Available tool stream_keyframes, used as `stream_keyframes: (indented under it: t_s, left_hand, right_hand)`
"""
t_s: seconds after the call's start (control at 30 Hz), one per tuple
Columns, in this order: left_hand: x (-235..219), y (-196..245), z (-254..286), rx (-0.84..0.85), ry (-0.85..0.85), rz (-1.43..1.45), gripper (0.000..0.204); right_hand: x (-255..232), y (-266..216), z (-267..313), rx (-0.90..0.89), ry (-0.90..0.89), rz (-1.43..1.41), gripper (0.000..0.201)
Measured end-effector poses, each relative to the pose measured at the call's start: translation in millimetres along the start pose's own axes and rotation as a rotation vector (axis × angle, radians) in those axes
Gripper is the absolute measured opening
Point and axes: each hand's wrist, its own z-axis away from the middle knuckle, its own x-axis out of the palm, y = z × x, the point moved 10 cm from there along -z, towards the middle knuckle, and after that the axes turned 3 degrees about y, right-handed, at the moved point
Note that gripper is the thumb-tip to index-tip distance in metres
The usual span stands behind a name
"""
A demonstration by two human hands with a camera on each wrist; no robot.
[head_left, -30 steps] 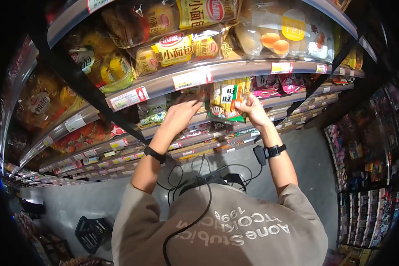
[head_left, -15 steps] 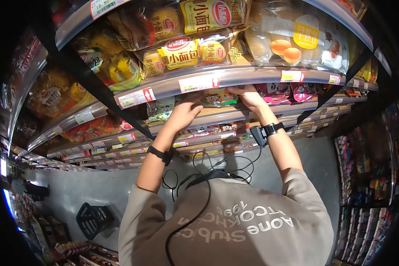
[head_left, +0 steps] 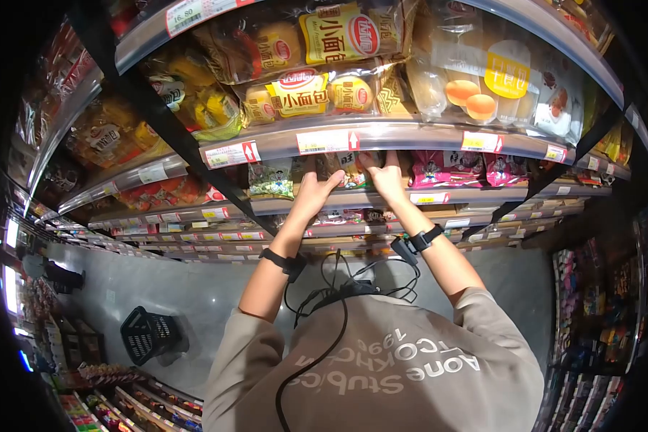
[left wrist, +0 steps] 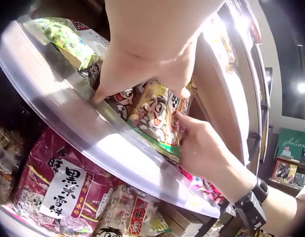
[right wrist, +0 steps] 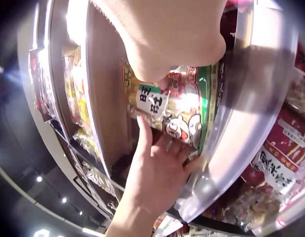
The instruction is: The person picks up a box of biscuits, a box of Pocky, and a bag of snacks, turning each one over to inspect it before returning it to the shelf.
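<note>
A yellow snack bag (head_left: 353,173) with a green edge and a cartoon face stands on the shelf below the bread, between both hands. My left hand (head_left: 313,198) is at its left side; in the right wrist view the left thumb is spread and the left fingers (right wrist: 174,147) press against the bag's edge. From the other side my right hand (head_left: 387,180) holds the bag's right edge. Its thumb lies on the front, as the left wrist view shows, while its other fingers are mostly hidden.
Bread packs (head_left: 299,97) fill the shelf above, whose lip (head_left: 410,137) overhangs the hands. Green (head_left: 272,178) and pink snack bags (head_left: 446,169) flank the yellow one. Dark cables (head_left: 331,288) hang by the person's chest. A black basket (head_left: 147,335) stands on the floor.
The yellow bag, earlier held up in front of the shelf by the right hand, has gone back onto the shelf. Both hands have reached in, and the left has moved to its side.
</note>
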Motion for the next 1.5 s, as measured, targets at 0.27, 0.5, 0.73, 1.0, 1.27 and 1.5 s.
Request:
stream_keyframes:
  t_s: [0.27, 0.5, 0.73, 1.0, 1.27, 1.5]
  left_hand:
    - [17, -20, 2, -0.082, 0.172, -0.168, 0.064]
    - [-81, 49, 47, 0.329, 0.646, -0.367, 0.044]
    - [-102, 14, 43, 0.265, 0.644, -0.898, 0.023]
    - [-76, 17, 44, 0.255, 0.561, -0.713, 0.018]
    - [-75, 28, 129, 0.286, 0.496, -0.631, 0.014]
    - [-176, -240, 378, -0.659, 0.216, -0.421, 0.041]
  right_hand:
    - [20, 20, 11, 0.087, -0.094, -0.121, 0.070]
    - [-8, -8, 16, -0.007, -0.269, 0.057, 0.088]
    - [-33, -10, 36, -0.025, -0.236, 0.064, 0.082]
    - [-71, -20, 95, 0.067, -0.382, -0.044, 0.069]
    - [-56, 17, 152, 0.408, -0.584, -0.186, 0.034]
    - [19, 5, 212, 0.561, -0.812, -0.370, 0.034]
